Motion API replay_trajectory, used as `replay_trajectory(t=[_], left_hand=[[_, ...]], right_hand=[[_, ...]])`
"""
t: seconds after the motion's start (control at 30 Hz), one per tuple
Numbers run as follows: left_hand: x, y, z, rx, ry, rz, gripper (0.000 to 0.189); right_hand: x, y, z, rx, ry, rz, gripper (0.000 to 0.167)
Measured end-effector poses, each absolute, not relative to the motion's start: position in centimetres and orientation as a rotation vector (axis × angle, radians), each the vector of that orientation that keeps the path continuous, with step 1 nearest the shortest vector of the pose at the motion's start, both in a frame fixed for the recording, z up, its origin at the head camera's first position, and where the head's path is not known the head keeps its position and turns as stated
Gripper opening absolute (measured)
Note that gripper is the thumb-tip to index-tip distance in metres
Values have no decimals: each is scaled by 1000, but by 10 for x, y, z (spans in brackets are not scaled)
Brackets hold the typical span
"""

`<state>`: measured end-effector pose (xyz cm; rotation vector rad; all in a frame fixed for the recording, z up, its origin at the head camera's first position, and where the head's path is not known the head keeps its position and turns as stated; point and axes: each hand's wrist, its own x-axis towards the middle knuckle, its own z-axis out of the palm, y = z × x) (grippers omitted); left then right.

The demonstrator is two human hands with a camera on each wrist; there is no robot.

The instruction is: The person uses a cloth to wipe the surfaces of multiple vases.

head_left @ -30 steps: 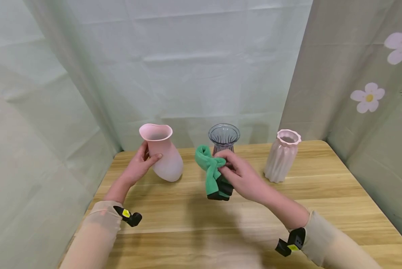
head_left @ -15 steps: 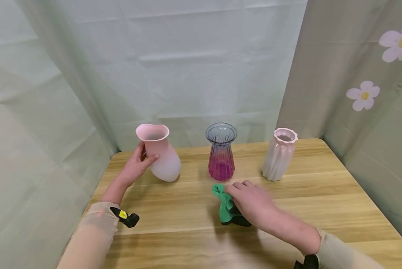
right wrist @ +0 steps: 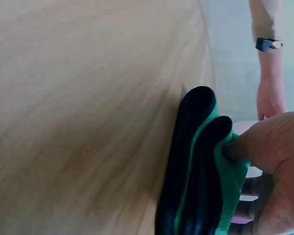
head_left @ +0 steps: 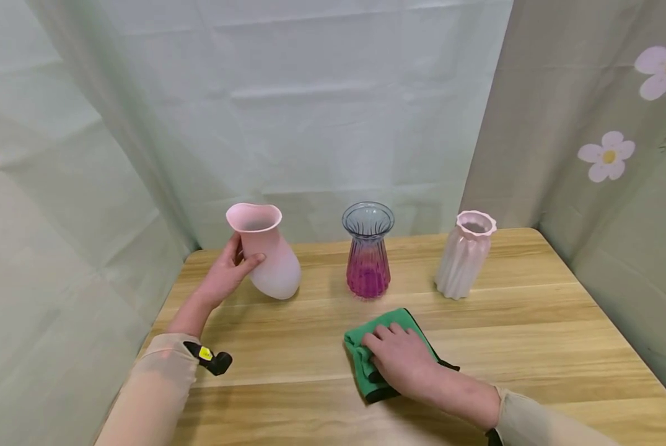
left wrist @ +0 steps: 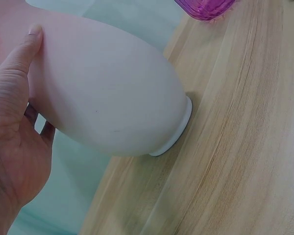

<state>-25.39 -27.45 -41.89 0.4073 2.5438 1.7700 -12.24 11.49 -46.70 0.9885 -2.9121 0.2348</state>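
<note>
My left hand (head_left: 227, 275) grips the neck of a vase (head_left: 277, 269) that fades from pink at its flared rim to white below. In the left wrist view, the thumb lies along the neck and the white foot (left wrist: 179, 132) is right at the tabletop. My right hand (head_left: 405, 362) holds a folded green cloth (head_left: 359, 337) with black edging, low on the table. The right wrist view shows the thumb pushed into a green fold (right wrist: 230, 176), its fingers on the far side and partly hidden.
A ribbed glass vase (head_left: 368, 266), blue-grey above and magenta below, stands at the back middle. To its right is a pale pink pleated vase (head_left: 463, 260) with a scalloped rim. Hanging fabric (head_left: 333, 111) borders the wooden table (head_left: 277, 371) at the back and sides.
The right hand has brought the cloth down from in front of the glass vase to the table, where it now lies flatter and spread wider. The left hand keeps its grip on the pink-white vase.
</note>
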Motion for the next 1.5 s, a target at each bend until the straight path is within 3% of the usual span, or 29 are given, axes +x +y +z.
replay_trajectory(t=[0.17, 0.37, 0.5, 1.1, 1.5], left_hand=[[-253, -273, -419, 401, 2550, 1775, 87], [-252, -272, -417, 400, 2554, 1762, 87], [-252, -272, -415, 397, 2553, 1763, 87], [-254, -277, -414, 350, 2525, 1796, 88], [-220, -290, -404, 263, 2806, 1494, 96]], right_hand=[[-119, 115, -473, 976, -2929, 230, 22], [-116, 111, -477, 945, -2972, 128, 49], [-115, 106, -480, 918, -2994, 59, 58], [-117, 98, -481, 842, -3019, 153, 62], [-121, 179, -442, 605, -2894, 592, 63]])
